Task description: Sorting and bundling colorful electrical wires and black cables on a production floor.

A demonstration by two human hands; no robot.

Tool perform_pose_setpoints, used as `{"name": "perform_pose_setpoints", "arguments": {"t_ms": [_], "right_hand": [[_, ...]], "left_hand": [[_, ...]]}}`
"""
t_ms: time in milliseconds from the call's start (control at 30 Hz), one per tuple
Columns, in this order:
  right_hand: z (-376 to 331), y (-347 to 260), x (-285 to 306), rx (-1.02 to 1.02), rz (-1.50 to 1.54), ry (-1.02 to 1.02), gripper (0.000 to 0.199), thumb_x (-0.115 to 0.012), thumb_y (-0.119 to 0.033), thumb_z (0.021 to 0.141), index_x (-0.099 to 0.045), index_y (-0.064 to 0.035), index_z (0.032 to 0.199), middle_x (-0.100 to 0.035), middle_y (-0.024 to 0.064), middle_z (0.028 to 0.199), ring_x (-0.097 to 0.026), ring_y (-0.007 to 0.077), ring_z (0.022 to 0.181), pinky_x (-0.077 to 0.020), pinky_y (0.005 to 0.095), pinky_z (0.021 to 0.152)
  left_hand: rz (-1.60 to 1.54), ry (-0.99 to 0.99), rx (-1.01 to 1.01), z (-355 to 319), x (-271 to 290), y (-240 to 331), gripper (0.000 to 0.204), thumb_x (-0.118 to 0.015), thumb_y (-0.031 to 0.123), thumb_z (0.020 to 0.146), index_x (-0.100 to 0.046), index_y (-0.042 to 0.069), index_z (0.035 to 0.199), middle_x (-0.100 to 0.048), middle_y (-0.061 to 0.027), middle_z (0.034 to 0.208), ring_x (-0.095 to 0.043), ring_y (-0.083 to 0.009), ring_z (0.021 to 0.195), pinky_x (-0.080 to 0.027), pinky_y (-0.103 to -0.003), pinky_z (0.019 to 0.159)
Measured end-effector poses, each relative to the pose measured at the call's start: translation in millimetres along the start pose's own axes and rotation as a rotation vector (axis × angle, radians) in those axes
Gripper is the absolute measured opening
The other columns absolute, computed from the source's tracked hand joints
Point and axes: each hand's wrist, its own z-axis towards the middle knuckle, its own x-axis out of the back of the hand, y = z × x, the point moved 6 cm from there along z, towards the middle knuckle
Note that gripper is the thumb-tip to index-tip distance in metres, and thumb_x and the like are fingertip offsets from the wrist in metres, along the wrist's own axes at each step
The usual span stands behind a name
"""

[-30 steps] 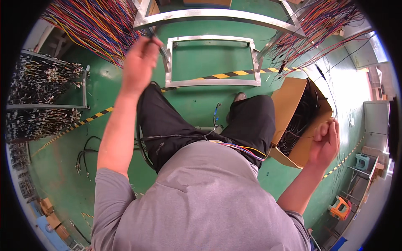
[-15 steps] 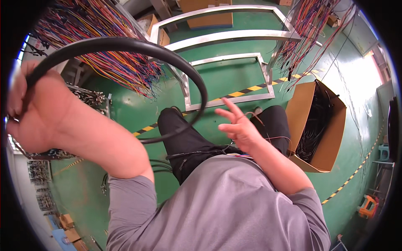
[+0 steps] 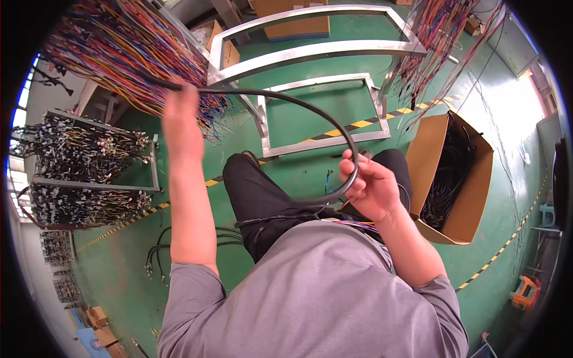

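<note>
A thick black cable (image 3: pixel 301 104) arcs in front of me above my knees and curls back toward my lap. My left hand (image 3: pixel 182 116), somewhat blurred, is closed around it at the upper left, with a stretch of cable sticking out beyond the fist. On the right, my right hand (image 3: pixel 376 188) has its thumb and fingers curled on the cable's bend. Thin multicoloured wires (image 3: pixel 358 225) and a thinner black cable (image 3: pixel 262 221) lie across my lap. How these join the thick cable is hidden.
A metal frame (image 3: pixel 322 53) stands ahead, with bundles of coloured wires (image 3: pixel 143 48) hanging at the left and more wires (image 3: pixel 430 48) at the right. Beside my right leg is a cardboard box (image 3: pixel 430 143) holding black cables. A rack of connectors (image 3: pixel 89 149) stands left; loose cables (image 3: pixel 158 253) hang near my left thigh.
My left hand has swung right and forward from the far left with the cable. My right hand, spread and free before, has closed on the cable's bend. The loop has shifted right.
</note>
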Motion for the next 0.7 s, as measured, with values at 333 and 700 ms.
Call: {"name": "perform_pose_setpoints", "arguments": {"t_ms": [333,700], "right_hand": [[0.1,36.6,51.1,0.079,-0.013,0.384,0.011,-0.057,-0.004,0.099,-0.062,-0.0043,0.110,-0.068,0.0094,0.106,-0.053,0.0149,0.071,-0.0408,0.0282,0.061],[-30.4,30.4,52.1,0.041,-1.067,0.428,0.024,-0.052,-0.024,0.115,-0.065,-0.0034,0.113,-0.049,-0.0041,0.079,-0.035,0.0058,0.064,-0.0292,0.0243,0.057]], "left_hand": [[-0.579,-0.618,0.462,-241.9,-109.9,-67.5,0.048,-0.059,0.026,0.113,-0.047,0.001,0.152,-0.062,-0.0162,0.146,-0.059,-0.0266,0.138,-0.043,-0.044,0.121],[-0.299,-0.636,0.405,-172.4,-68.5,-66.1,0.029,-0.045,0.003,0.113,-0.048,0.004,0.142,-0.051,-0.0037,0.103,-0.051,-0.0120,0.082,-0.051,-0.032,0.084]]}}
